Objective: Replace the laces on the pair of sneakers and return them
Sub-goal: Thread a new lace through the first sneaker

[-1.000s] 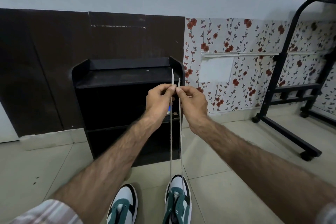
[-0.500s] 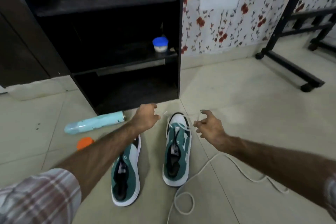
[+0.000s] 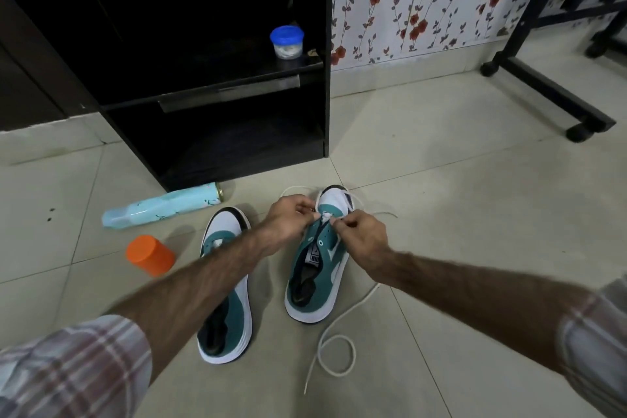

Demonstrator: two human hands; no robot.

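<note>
The left hand [image 3: 291, 219] and right hand [image 3: 359, 236] cover the front eyelets of the right sneaker [image 3: 319, 258], so can't tell how the lace [image 3: 334, 326] runs there. Left sneaker [image 3: 225, 285] is half under the forearm. Black cabinet [image 3: 327, 44] cut off up top.

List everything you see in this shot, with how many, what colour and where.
sneakers: 2, green and white, side by side on the floor, toes toward the shelf
lace in the shoe: 1, white, at the toe end of the right-hand sneaker
loose lace: 1, white, looped on the floor by that sneaker's heel
bottle: 1, light blue, lying on the floor by the shelf
cap: 1, orange, on the floor near the bottle
jar: 1, blue lid, on the middle shelf board
shelf: 1, black, against the wall
stand: 1, black, wheeled, far right
left hand: pinches the lace
right hand: pinches the lace
</note>
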